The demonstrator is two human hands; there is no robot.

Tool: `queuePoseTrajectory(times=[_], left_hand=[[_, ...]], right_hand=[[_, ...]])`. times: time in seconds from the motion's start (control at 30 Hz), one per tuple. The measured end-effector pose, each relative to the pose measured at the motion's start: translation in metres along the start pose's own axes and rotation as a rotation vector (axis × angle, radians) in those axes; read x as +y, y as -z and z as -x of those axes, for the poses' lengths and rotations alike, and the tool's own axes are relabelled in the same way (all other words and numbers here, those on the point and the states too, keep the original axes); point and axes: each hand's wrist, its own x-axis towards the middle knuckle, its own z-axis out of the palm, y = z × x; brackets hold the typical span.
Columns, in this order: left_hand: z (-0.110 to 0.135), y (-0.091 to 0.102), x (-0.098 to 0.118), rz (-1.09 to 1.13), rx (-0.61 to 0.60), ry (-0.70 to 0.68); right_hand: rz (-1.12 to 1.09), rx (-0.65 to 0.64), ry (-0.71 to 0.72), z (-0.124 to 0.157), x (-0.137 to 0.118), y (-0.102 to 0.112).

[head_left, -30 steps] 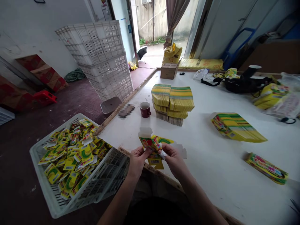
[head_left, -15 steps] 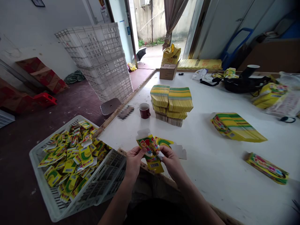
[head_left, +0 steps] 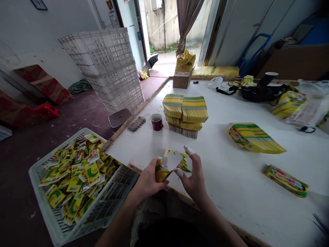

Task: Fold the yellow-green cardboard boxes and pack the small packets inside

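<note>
My left hand is closed around a small yellow-green printed carton at the table's near edge, its white inner flap turned upward. Beside it is my right hand, thumb and forefinger spread wide with white coverings on their tips. The right thumb is close to the carton's flap; whether it touches is hard to tell. Behind the hands another yellow-green carton lies on the white table, partly hidden by the flap and the right hand.
On my left a plastic crate holds many cartons. A maroon mug stands beside stacked flat cartons. More cartons lie in a row at right, with a separate bundle nearer. Tall white crates stand beyond the table.
The carton has turned in my left hand, from its printed front showing to its white flap showing. My right hand has let go and spread its thumb and forefinger.
</note>
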Motion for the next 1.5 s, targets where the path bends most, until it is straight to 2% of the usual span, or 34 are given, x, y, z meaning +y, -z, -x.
queuePoseTrajectory(times=[0.03,0.13,0.2,0.27,0.33,0.43,0.6,0.7,0.77,0.83,0.93,1.0,1.07,1.13,1.23,1.33,1.4,1.5], left_hand=[[0.001,-0.006,-0.001,-0.032,0.042,-0.002],[0.005,-0.019,-0.003,-0.114,0.072,-0.104],[0.008,-0.026,-0.003,-0.150,0.082,-0.215],[0.009,-0.030,-0.004,-0.172,0.134,-0.272],[0.009,-0.032,-0.005,-0.169,0.187,-0.239],[0.008,-0.029,-0.007,-0.137,0.190,-0.135],[0.004,-0.025,-0.005,-0.148,0.187,-0.105],[0.001,-0.028,-0.007,-0.160,0.150,-0.106],[-0.001,-0.033,-0.011,-0.173,0.104,-0.114],[-0.002,-0.037,-0.016,-0.158,0.125,-0.128],[0.000,-0.035,-0.021,-0.170,0.247,-0.119],[0.004,-0.029,-0.021,-0.217,0.255,-0.090],[0.009,-0.020,-0.019,-0.245,0.215,-0.072],[0.012,-0.011,-0.017,-0.252,0.176,-0.041],[0.012,0.000,-0.013,-0.261,0.098,-0.008],[0.009,0.009,-0.007,-0.271,0.030,-0.022],[0.006,0.010,-0.003,-0.289,0.025,-0.048],[0.005,0.004,0.000,-0.329,0.081,-0.066]], right_hand=[[-0.149,-0.015,-0.173,0.004,0.002,-0.002],[-0.557,-0.255,-0.605,0.010,0.002,-0.009],[-0.724,-0.370,-0.750,0.009,-0.004,-0.013],[-0.832,-0.412,-0.779,0.005,-0.011,-0.016],[-0.820,-0.398,-0.768,0.001,-0.015,-0.017],[-0.667,-0.349,-0.718,0.002,-0.014,-0.015],[-0.381,-0.410,-0.396,0.012,-0.004,-0.014],[-0.262,-0.400,-0.250,0.015,-0.002,-0.017],[-0.164,-0.427,-0.087,0.015,0.000,-0.019],[-0.095,-0.436,0.025,0.014,0.003,-0.020],[-0.065,-0.320,0.004,0.014,0.011,-0.020],[-0.027,-0.304,0.015,0.016,0.016,-0.018],[0.020,-0.401,0.072,0.018,0.020,-0.017],[0.063,-0.530,0.065,0.017,0.021,-0.014],[0.064,-0.626,0.012,0.009,0.019,-0.005],[-0.026,-0.705,0.020,-0.002,0.015,0.004],[-0.073,-0.679,0.001,-0.004,0.013,0.004],[-0.057,-0.547,-0.044,0.005,0.009,-0.008]])
